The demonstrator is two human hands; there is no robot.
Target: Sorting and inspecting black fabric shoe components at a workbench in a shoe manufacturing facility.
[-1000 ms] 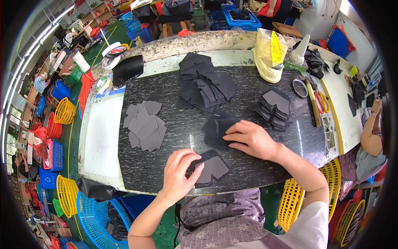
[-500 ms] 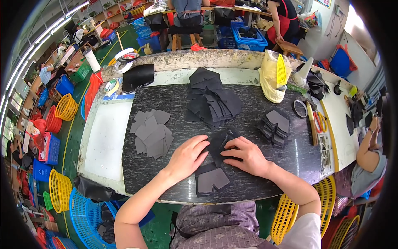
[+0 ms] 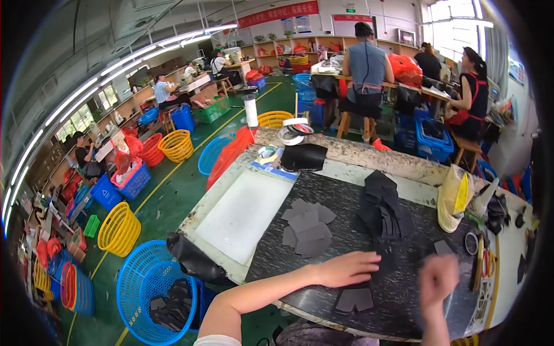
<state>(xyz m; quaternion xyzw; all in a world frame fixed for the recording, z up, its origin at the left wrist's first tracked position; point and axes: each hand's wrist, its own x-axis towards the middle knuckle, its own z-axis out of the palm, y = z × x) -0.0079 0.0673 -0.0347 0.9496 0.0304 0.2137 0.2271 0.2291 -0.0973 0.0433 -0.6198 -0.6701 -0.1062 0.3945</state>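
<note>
Your left hand [image 3: 346,269] lies flat on the dark work mat [image 3: 340,202], fingers together and stretched right, resting on a black cut piece at the near edge. A grey cut piece [image 3: 354,299] sits just nearer you, close to the table lip. Your right hand [image 3: 437,279] is raised and blurred; I cannot tell whether it is spread or pinching. The risk, as I judge it: that grey piece could slide off the edge if your forearm brushes it, and a fast right hand could scatter the black stack [image 3: 383,210] farther back.
</note>
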